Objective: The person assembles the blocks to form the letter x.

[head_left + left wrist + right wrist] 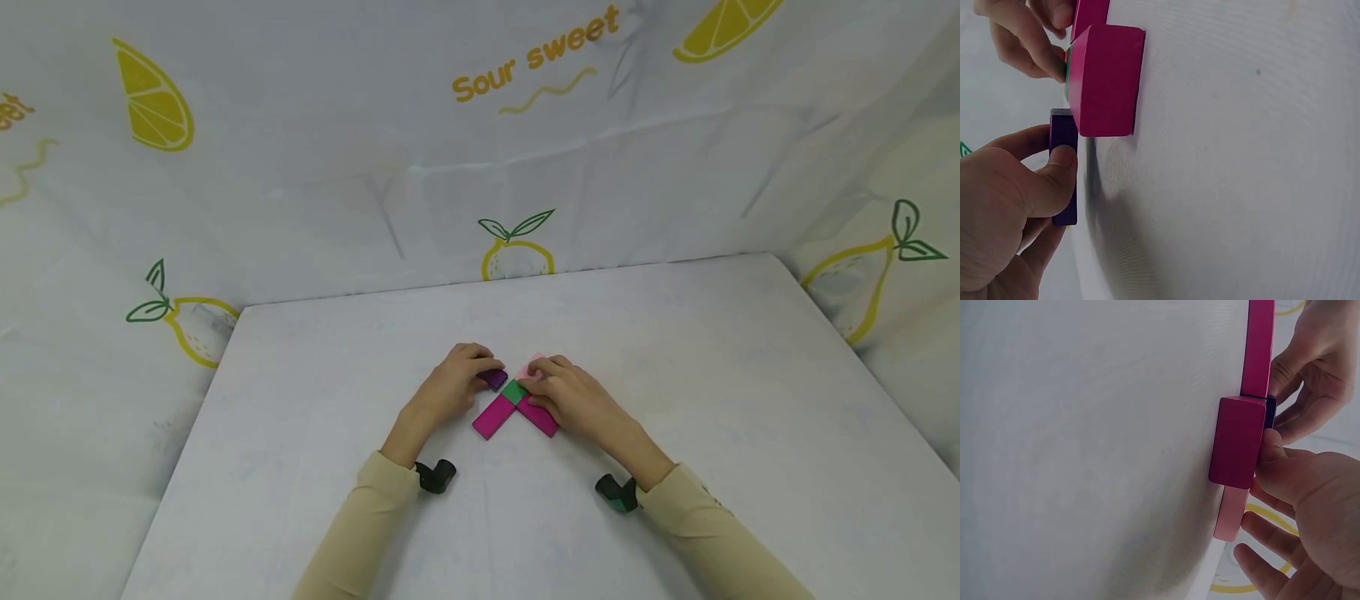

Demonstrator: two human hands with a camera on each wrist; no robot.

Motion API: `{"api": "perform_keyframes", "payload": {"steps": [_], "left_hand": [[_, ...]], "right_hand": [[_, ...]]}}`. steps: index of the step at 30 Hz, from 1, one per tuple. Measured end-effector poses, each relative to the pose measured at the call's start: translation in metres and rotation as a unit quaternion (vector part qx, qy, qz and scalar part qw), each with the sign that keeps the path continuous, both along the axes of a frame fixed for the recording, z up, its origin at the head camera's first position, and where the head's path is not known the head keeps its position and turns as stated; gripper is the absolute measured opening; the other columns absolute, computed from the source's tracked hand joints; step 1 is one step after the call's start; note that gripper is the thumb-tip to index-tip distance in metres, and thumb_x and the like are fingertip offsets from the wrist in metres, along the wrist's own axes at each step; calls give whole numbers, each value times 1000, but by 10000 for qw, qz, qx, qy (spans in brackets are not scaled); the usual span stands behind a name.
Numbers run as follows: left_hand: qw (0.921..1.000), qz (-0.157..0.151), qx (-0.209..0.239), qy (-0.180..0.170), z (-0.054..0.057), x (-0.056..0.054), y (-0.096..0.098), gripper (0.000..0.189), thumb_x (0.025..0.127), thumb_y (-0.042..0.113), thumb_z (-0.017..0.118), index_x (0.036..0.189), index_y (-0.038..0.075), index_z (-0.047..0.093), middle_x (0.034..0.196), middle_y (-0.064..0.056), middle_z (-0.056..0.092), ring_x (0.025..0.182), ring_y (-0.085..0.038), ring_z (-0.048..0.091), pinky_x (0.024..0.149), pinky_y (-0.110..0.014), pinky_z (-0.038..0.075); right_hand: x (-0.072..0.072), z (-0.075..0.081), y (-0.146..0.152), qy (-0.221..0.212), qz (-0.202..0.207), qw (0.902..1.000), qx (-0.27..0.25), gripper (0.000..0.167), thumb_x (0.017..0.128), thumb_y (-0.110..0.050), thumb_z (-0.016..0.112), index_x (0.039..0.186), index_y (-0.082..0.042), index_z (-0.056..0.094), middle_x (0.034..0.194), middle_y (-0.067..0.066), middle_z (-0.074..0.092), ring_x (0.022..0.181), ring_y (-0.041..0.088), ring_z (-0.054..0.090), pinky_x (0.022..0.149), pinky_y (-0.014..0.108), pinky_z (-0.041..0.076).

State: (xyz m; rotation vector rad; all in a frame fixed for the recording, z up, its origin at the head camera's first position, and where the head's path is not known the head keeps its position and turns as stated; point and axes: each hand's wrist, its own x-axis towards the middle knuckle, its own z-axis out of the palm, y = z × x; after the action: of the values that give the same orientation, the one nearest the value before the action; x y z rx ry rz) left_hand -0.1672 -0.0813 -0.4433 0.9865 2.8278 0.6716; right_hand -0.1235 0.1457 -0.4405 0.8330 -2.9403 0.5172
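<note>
My left hand (453, 383) pinches a dark purple block (493, 379) between thumb and fingers, at the upper left of a small green block (513, 392). In the left wrist view the purple block (1063, 131) stands beside the end of a magenta block (1110, 81). From the green block two magenta blocks run toward me, one to the left (493, 417) and one to the right (543, 419). Over the right one lies my right hand (577, 400), fingertips at the green block and a light pink block (1232, 512). Its fingers partly cover the pink block; I cannot tell whether they grip it.
A white-covered table (300, 433) carries the blocks near its middle. Behind it hangs a white cloth (337, 167) with lemon prints. Black wrist devices sit at the left wrist (437, 477) and the right wrist (617, 493), close over the table.
</note>
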Motion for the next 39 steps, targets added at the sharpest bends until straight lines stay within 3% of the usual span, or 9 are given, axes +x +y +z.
{"api": "perform_keyframes", "payload": {"steps": [14, 39], "left_hand": [[9999, -13, 73, -144, -7, 1, 4, 32, 96, 0, 67, 126, 10, 72, 133, -11, 63, 129, -28, 55, 111, -41, 49], [9999, -11, -118, -67, -5, 2, 7, 33, 95, 1, 68, 127, 9, 72, 130, -10, 64, 126, -27, 56, 109, -38, 50]], "right_hand": [[0, -1, 0, 71, 51, 9999, -49, 28, 94, -13, 74, 121, -9, 76, 112, 8, 66, 109, 29, 61, 87, 41, 58], [-1, -2, 1, 154, 61, 9999, -24, 29, 93, -13, 74, 122, -10, 76, 112, 8, 66, 107, 28, 61, 87, 41, 57]]}}
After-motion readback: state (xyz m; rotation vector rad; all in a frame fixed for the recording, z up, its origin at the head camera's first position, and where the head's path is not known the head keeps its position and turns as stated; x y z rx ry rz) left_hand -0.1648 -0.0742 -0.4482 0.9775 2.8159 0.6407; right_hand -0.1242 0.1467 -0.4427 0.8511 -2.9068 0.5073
